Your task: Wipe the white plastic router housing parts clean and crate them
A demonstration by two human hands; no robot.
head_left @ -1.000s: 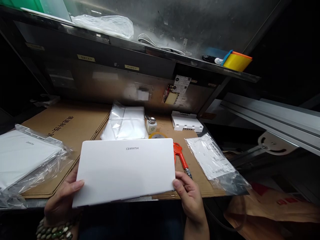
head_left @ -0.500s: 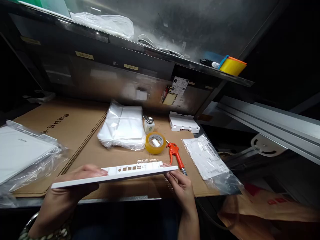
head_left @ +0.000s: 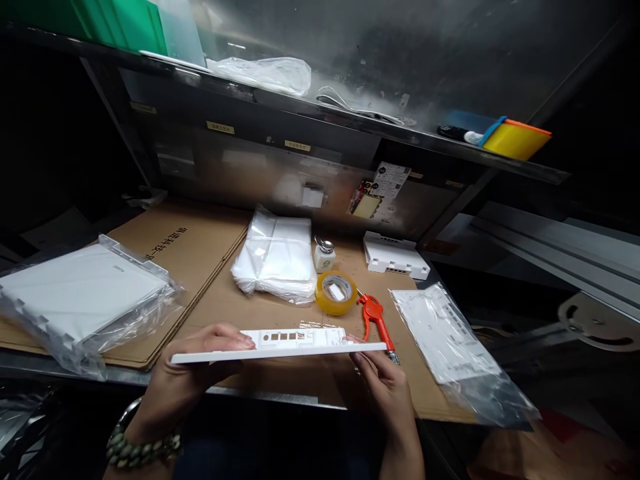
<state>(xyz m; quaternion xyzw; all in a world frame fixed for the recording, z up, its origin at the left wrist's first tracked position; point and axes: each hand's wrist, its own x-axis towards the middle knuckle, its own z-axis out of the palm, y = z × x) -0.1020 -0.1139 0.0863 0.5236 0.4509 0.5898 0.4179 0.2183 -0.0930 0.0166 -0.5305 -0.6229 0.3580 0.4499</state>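
Observation:
A white plastic housing panel with a row of square port cut-outs along its raised edge is held nearly edge-on above the bench's front edge. My left hand grips its left end, fingers on top and the thumb side hidden below. At the other end my right hand pinches the panel's right part from beneath and behind. Just beyond the right hand lies an orange air blow gun. Beside it sits a roll of yellowish clear tape with a small white piece inside the ring.
Bagged white panels lie left and right. A stack of clear bags, a pump bottle and a white housing stand further back. Cardboard covers the bench; a metal shelf overhangs it.
The whole view has shifted, so bench items appear further right. Both hands keep hold of the panel, which now looks more level.

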